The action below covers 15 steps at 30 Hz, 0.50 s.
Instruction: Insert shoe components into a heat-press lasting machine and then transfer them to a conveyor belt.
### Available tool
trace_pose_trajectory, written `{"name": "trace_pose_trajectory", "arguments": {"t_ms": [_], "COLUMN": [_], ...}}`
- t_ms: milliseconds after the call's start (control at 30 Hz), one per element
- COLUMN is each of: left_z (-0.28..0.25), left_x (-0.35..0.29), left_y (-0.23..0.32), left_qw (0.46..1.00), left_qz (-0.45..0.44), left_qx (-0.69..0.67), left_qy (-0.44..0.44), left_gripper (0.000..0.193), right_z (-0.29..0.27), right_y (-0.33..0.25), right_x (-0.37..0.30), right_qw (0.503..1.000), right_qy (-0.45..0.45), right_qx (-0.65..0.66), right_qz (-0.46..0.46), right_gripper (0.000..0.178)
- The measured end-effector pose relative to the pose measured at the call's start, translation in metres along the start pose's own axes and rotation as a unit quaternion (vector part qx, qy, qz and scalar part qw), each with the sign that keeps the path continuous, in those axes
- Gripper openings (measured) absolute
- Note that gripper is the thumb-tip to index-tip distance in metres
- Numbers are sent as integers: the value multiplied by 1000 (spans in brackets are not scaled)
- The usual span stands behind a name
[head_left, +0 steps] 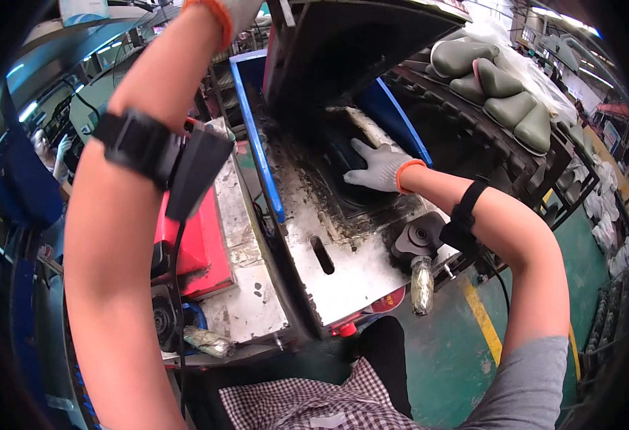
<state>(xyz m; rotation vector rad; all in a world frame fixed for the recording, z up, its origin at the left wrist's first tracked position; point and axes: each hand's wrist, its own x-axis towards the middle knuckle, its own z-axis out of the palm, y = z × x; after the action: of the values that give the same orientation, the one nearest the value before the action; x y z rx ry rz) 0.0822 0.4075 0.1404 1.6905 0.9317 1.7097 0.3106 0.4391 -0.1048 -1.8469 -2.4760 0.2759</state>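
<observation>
My right hand (379,166), in a white knit glove with an orange cuff, lies with spread fingers on a dark flat pad (339,168) in the machine's bed. It appears to hold nothing. Over the pad, a black hinged lid (357,54) stands raised and tilted. My left hand (244,13), in the same kind of glove, reaches up beside the lid's left edge. Its fingers run out of the picture, so whether they grip the lid does not show. Blue side panels (255,136) flank the bed.
A worn metal worktop (343,276) with a slot lies in front. At its right corner are a dark round knob (418,235) and a film-wrapped handle (422,287). A red machine part (207,247) stands left. Several olive-green boot-like pieces (509,107) sit on a rack at right.
</observation>
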Motion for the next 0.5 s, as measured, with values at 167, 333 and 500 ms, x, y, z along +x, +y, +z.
{"name": "trace_pose_trajectory", "arguments": {"t_ms": [167,333,500], "left_z": [-21,-4,-11], "left_x": [55,28,5], "left_y": [-4,1,-36], "left_qw": [990,902,900], "left_qz": [-28,102,127], "left_qx": [30,373,367], "left_qy": [-134,-189,-200], "left_gripper": [15,20,41], "right_z": [-3,-7,-47], "right_y": [-37,-9,-32], "right_x": [2,5,-82], "right_qw": [999,998,996], "right_qy": [15,-32,45], "right_qx": [-25,-31,25], "right_qz": [24,35,-80], "right_gripper": [111,113,91]}}
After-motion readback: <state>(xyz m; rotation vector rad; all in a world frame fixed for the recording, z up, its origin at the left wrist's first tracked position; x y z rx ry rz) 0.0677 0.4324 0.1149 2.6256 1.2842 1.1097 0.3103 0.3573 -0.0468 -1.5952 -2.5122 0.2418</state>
